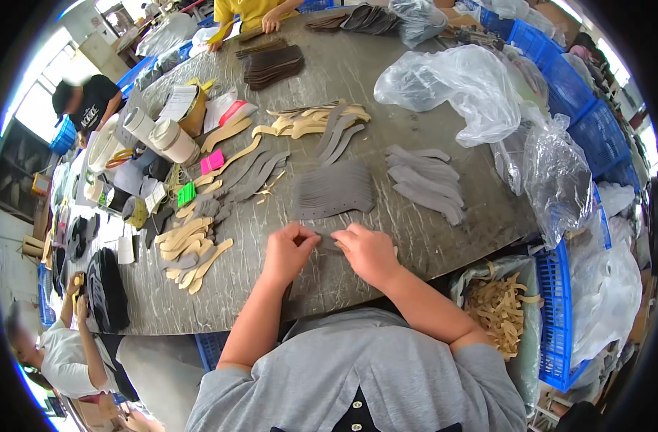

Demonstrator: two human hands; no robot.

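My left hand (289, 248) and my right hand (368, 250) are close together over the near part of the table, their fingertips pinched. A thin grey piece (328, 243) shows between the fingertips, mostly hidden by them. A small tan edge peeks out beside the right hand. Just beyond lies a neat overlapping stack of grey cut pieces (334, 190). To its right are loose curved grey pieces (426, 180), to its left more curved grey strips (253, 173). Tan curved pieces (192, 245) mixed with some grey ones form a heap left of my left hand.
Cups and tubs (174, 140) crowd the table's left side. Clear plastic bags (451, 90) cover the far right. A bin of tan scraps (496, 309) stands by my right elbow, next to a blue crate (556, 317). Other people work at the far edge and left.
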